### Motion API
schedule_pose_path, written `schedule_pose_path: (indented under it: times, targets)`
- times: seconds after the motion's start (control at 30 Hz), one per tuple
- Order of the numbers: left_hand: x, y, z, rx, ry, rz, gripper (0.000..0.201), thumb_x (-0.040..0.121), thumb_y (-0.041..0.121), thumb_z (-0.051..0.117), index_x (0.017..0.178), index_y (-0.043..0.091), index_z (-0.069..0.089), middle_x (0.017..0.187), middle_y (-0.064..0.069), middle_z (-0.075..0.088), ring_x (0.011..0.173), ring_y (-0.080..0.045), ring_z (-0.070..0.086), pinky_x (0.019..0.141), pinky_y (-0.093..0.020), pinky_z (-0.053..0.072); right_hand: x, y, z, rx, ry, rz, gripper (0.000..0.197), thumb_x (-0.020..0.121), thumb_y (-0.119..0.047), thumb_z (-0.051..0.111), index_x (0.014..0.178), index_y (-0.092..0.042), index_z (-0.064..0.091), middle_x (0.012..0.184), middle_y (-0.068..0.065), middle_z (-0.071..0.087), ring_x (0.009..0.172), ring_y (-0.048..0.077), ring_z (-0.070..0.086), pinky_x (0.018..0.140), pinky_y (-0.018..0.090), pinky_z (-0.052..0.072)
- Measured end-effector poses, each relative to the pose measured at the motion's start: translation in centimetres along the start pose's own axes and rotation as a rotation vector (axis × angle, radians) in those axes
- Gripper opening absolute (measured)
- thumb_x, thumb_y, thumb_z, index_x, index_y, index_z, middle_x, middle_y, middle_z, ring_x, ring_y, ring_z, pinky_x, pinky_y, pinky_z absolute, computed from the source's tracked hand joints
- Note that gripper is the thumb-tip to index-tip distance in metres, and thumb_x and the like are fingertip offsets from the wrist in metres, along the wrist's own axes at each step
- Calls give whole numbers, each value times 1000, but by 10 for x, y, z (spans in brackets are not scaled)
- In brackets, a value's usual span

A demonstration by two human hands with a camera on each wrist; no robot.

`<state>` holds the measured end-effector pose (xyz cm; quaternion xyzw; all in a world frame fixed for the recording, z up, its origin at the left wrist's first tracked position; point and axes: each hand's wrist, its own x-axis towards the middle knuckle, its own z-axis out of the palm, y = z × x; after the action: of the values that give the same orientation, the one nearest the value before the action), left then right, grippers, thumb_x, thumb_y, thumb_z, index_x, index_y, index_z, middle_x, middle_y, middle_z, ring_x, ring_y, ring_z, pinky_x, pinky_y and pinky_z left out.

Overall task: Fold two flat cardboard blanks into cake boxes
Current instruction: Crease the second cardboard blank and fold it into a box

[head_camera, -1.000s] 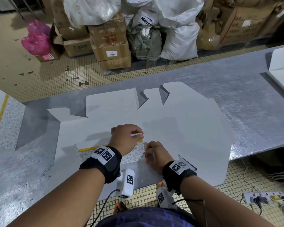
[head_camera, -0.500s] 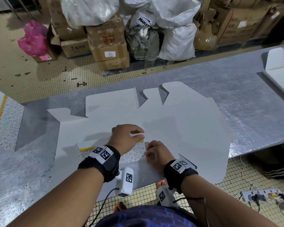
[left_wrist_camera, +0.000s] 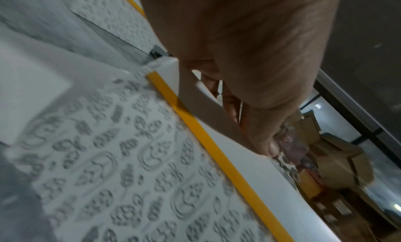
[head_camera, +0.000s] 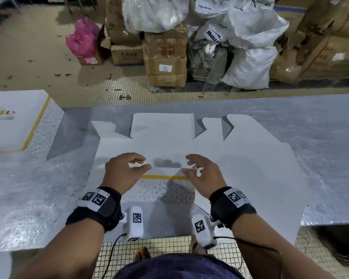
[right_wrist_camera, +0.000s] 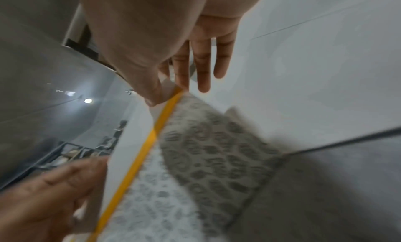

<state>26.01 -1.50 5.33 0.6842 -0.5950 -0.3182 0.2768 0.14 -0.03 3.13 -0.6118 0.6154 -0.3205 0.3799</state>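
Note:
A large white cardboard blank (head_camera: pixel 240 168) lies flat on the silver table (head_camera: pixel 320 158). Its near flap (head_camera: pixel 161 190), patterned grey with a yellow stripe (head_camera: pixel 161 176), is lifted off the table and stands tilted up. My left hand (head_camera: pixel 137 165) pinches the flap's top edge near its left end, thumb on the white band (left_wrist_camera: pixel 217 125) and fingers behind. At the right corner of that edge my right hand (head_camera: pixel 191 168) pinches too, thumb (right_wrist_camera: pixel 152 94) in front and fingers behind. The patterned face (right_wrist_camera: pixel 195 160) turns towards me.
A folded white box (head_camera: pixel 14 121) with a yellow line sits at the table's left end. Beyond the far edge stand stacked cartons (head_camera: pixel 165 57), white sacks (head_camera: pixel 248 63) and a pink bag (head_camera: pixel 83 39) on the tiled floor. The table's near edge runs under my wrists.
My hands were close together, low on the flap. They have spread apart along its top edge, and the flap has risen off the blank.

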Motion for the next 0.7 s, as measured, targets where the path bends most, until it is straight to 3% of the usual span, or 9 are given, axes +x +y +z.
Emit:
schedule_pose_path:
  times: [0.07, 0.17, 0.2, 0.3, 0.43, 0.53, 0.6, 0.7]
  targets:
    - [-4, -10, -8, -3, 63, -47, 23, 66, 53, 80, 82, 39, 70, 97, 22, 69, 102, -4, 61, 99, -40, 46, 9, -13, 8, -18, -41, -33, 19, 88, -23, 72, 107, -26, 71, 99, -17, 66, 90, -1, 58, 77, 12, 46]
    - [-12, -23, -14, -72, 140, -80, 21, 74, 32, 86, 89, 31, 71, 109, 13, 65, 108, -12, 59, 87, -21, 43, 22, -33, 21, -164, -126, -116, 13, 89, -20, 70, 101, -24, 75, 95, -18, 65, 87, 1, 56, 81, 15, 45]
    - [-15, -27, -17, -81, 173, -90, 23, 77, 26, 85, 94, 28, 71, 112, 10, 64, 107, -13, 59, 84, -20, 42, 25, -39, 26, -210, -157, -150, 13, 89, -20, 69, 101, -24, 75, 93, -19, 63, 87, 2, 56, 82, 15, 45]
    - [-25, -44, -20, -160, 240, -169, 31, 80, 24, 83, 106, 28, 67, 117, 8, 61, 104, -13, 60, 85, -27, 46, 34, -53, 43, -287, -248, -239, 15, 89, -17, 68, 101, -22, 76, 93, -16, 63, 86, 4, 56, 85, 19, 46]
    - [-35, -62, -21, -238, 323, -221, 35, 78, 21, 85, 101, 33, 62, 106, 5, 66, 86, -14, 68, 77, -27, 53, 39, -70, 64, -303, -359, -225, 20, 91, -14, 65, 106, -21, 74, 102, -9, 68, 93, 10, 58, 90, 24, 46]
    - [-40, -67, -18, -254, 351, -252, 28, 77, 21, 86, 89, 32, 63, 91, 5, 69, 72, -9, 67, 72, -19, 52, 42, -78, 79, -299, -414, -242, 23, 92, -12, 63, 110, -23, 73, 104, -10, 67, 90, 5, 56, 87, 18, 44]
    - [-40, -69, -16, -251, 318, -250, 18, 78, 20, 84, 86, 27, 70, 87, 8, 72, 73, -2, 67, 73, -15, 52, 45, -81, 87, -295, -433, -269, 25, 91, -11, 63, 110, -24, 72, 102, -13, 66, 84, 0, 54, 83, 11, 41]
    - [-40, -69, -14, -281, 260, -218, 17, 77, 15, 84, 86, 26, 75, 89, 10, 74, 78, 0, 69, 79, -20, 55, 50, -86, 97, -290, -449, -300, 24, 90, -11, 64, 110, -24, 73, 97, -13, 65, 79, -4, 54, 78, 6, 39]
